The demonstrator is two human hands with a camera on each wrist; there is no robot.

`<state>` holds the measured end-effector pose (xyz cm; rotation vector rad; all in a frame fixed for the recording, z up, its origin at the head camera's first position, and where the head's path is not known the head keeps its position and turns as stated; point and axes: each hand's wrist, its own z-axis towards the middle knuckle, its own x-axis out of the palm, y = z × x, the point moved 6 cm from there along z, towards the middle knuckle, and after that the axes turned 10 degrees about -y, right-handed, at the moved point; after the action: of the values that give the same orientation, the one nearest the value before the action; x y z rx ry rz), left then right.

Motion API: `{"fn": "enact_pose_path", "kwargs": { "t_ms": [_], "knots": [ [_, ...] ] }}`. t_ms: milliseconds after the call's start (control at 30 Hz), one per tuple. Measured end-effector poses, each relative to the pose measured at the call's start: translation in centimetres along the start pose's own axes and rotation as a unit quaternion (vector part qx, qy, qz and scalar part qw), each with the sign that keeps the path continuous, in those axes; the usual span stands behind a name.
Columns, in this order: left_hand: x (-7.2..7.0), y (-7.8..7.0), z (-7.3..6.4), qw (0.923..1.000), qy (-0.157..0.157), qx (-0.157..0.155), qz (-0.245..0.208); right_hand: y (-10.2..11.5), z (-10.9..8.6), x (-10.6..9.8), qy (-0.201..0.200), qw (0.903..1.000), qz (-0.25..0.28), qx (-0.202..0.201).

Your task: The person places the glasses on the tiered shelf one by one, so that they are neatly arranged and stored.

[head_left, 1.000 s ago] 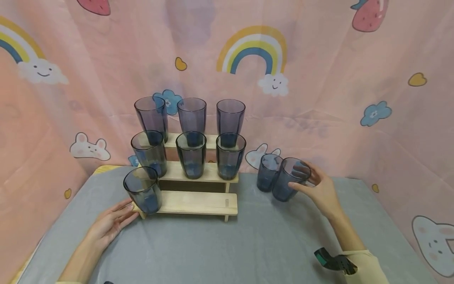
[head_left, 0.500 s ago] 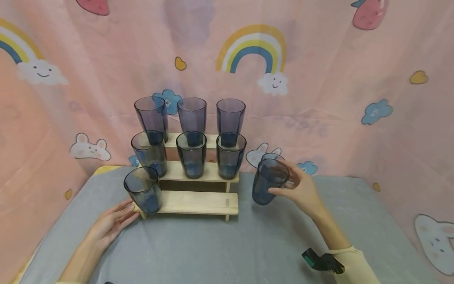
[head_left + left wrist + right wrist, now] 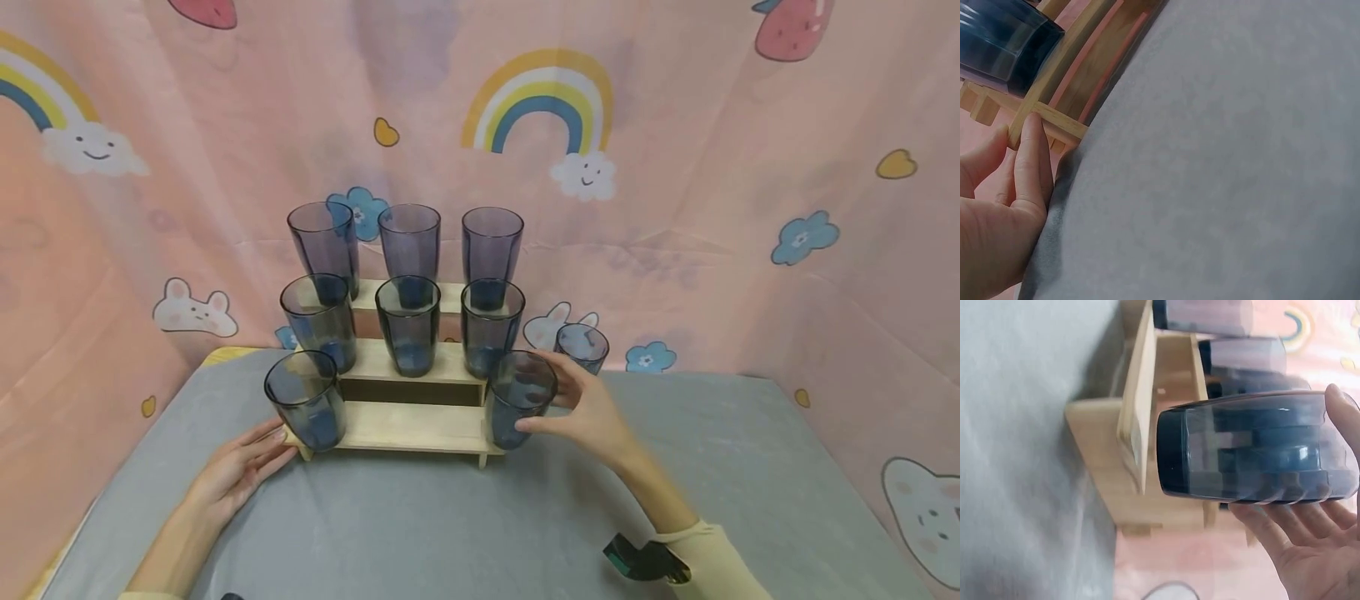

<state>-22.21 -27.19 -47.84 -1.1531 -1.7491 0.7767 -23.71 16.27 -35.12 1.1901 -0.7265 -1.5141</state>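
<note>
A three-tier wooden stand (image 3: 411,427) bears blue-grey tinted glasses on its steps. My left hand (image 3: 232,477) pinches the bottom step's left front corner between thumb and fingers (image 3: 1029,165). Just above that corner stands a glass (image 3: 306,402). At the step's right end, my right hand (image 3: 588,410) holds another glass (image 3: 521,402), thumb on one side and fingers round the other. In the right wrist view this held glass (image 3: 1254,447) has its base by the step's end, with a gap between them.
Three glasses stand on the middle step, one a middle glass (image 3: 408,329), and three on the top step, including a purple-tinted one (image 3: 491,246). A lone glass (image 3: 583,348) stands behind my right hand on the grey cloth (image 3: 420,533). A printed pink curtain (image 3: 675,125) rises behind.
My right hand has carried its glass leftward from beside the lone glass to the bottom step's right end. My left hand has stayed at the stand's corner.
</note>
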Motion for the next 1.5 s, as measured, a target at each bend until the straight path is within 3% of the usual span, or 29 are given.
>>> {"fn": "enact_pose_path", "kwargs": {
  "t_ms": [467, 700, 900, 1167, 1500],
  "knots": [
    [-0.2, 0.0, 0.1, 0.9992, 0.017, 0.007, -0.035, 1.4, 0.3, 6.0, 0.022, 0.9985, 0.05, -0.001],
    [-0.3, 0.1, 0.1, 0.9997, 0.015, 0.012, -0.013, 1.9, 0.4, 8.8, 0.02, 0.9981, 0.049, 0.031],
    [-0.2, 0.3, 0.2, 0.9999, 0.011, 0.005, 0.001, 2.6, 0.8, 11.0, 0.013, 0.9977, 0.06, 0.027],
    [0.0, 0.6, 0.4, 0.9994, 0.018, -0.002, -0.028, 2.8, 0.8, 12.8, -0.004, 0.9978, 0.065, 0.006],
    [-0.2, 0.4, 0.3, 0.9999, 0.011, 0.009, 0.007, 2.9, 0.8, 13.6, -0.043, 0.9989, 0.021, 0.007]
  ]
}}
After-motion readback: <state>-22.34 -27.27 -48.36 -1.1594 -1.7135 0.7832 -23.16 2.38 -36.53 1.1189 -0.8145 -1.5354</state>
